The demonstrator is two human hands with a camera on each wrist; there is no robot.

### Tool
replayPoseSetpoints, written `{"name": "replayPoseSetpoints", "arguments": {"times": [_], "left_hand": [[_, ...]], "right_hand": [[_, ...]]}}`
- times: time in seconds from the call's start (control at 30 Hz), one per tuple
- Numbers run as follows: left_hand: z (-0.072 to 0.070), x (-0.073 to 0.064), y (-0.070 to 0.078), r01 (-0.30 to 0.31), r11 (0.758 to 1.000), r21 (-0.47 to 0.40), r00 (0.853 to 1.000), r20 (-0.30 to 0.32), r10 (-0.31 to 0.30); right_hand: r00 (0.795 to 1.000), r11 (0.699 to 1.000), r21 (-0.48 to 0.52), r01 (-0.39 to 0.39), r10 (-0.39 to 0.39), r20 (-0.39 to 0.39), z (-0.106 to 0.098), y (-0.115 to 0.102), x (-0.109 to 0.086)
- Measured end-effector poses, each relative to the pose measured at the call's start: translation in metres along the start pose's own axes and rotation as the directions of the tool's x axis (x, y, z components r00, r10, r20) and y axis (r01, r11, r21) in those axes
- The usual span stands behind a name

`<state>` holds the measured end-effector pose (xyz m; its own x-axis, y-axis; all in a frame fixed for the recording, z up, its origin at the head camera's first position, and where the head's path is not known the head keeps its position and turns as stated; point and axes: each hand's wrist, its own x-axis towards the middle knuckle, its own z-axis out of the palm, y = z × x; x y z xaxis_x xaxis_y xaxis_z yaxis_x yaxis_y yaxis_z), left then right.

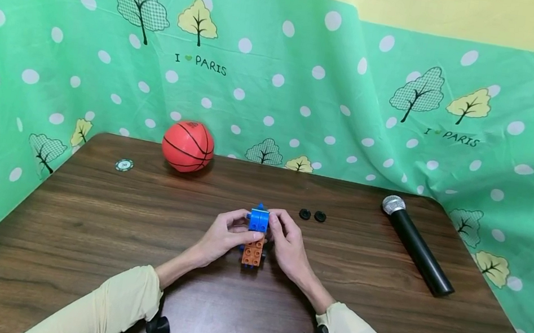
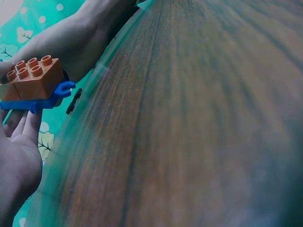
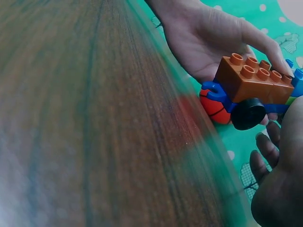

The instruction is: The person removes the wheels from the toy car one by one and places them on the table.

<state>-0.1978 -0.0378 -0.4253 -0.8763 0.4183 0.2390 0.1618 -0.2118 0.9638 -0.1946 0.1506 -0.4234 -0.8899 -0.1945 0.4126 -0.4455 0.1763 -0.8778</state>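
Observation:
Near the middle of the table, both hands hold a toy block car. It has orange studded bricks on a blue base, and a blue brick at its far end. A black wheel shows on its side in the right wrist view. My left hand grips the car from the left, thumb across the top. My right hand pinches the blue brick end from the right; the exact fingertip contact is partly hidden. Two loose black wheels lie beyond the right hand.
A red toy basketball sits at the back left of the wooden table, with a round chip left of it. On the right lies a black microphone. A green patterned cloth hangs behind the table.

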Motion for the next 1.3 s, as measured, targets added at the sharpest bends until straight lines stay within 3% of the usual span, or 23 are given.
{"name": "replayPoseSetpoints", "arguments": {"times": [0.33,0.8,1.3], "left_hand": [[-0.0009,-0.0002,-0.0013,0.018,1.000,0.007,1.000,0.013,-0.019],[-0.0019,0.0003,0.0014,-0.003,1.000,0.001,1.000,0.016,0.003],[-0.0021,-0.0004,-0.0024,0.039,0.999,-0.015,0.999,0.032,-0.038]], "right_hand": [[0.999,0.994,-0.094,0.050,-0.051,-0.004,-0.0008,0.0011,-0.0008],[0.994,0.985,-0.137,0.109,-0.109,0.012,-0.0016,0.0028,-0.0019],[0.980,0.967,-0.170,0.189,-0.198,-0.037,-0.0019,0.0044,-0.0030]]}}
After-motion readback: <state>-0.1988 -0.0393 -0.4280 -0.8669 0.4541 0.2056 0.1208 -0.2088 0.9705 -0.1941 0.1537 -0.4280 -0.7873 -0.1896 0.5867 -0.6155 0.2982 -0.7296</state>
